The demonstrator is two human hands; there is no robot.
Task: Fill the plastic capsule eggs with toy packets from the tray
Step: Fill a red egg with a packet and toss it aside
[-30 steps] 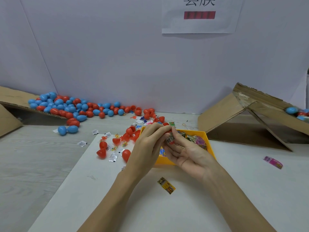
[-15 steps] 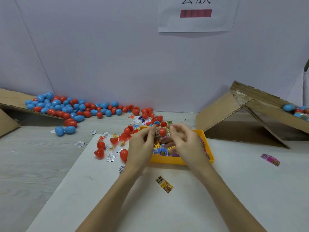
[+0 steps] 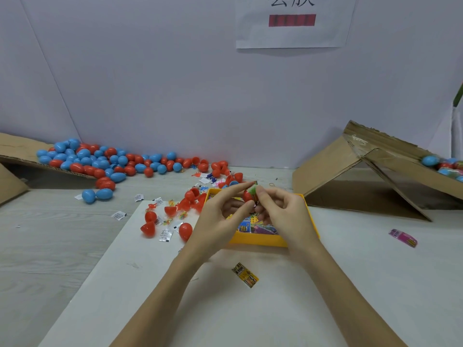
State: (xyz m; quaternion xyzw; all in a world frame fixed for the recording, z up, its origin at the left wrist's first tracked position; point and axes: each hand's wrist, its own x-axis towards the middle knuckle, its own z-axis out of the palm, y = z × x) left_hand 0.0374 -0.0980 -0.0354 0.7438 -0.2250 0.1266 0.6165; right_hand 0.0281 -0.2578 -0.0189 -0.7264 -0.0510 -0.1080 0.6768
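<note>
Both hands meet above the yellow tray (image 3: 260, 241), which holds several colourful toy packets (image 3: 253, 225). My left hand (image 3: 218, 219) pinches a red capsule egg half (image 3: 247, 196) between thumb and fingers. My right hand (image 3: 283, 216) pinches a green toy packet (image 3: 253, 189) at the mouth of that half. Whether the packet sits inside the half I cannot tell. Loose red egg halves (image 3: 170, 211) and small white packets (image 3: 165, 234) lie left of the tray.
A heap of blue and red eggs (image 3: 100, 161) spills from a cardboard flap at the back left. A cardboard box (image 3: 350, 171) with filled eggs (image 3: 429, 161) stands at the right. A yellow packet (image 3: 245, 274) and a pink packet (image 3: 403, 237) lie on the white board.
Both hands rose a little over the tray and turned. The right hand, first palm up under a packet, now pinches a green packet against the red half held by the left.
</note>
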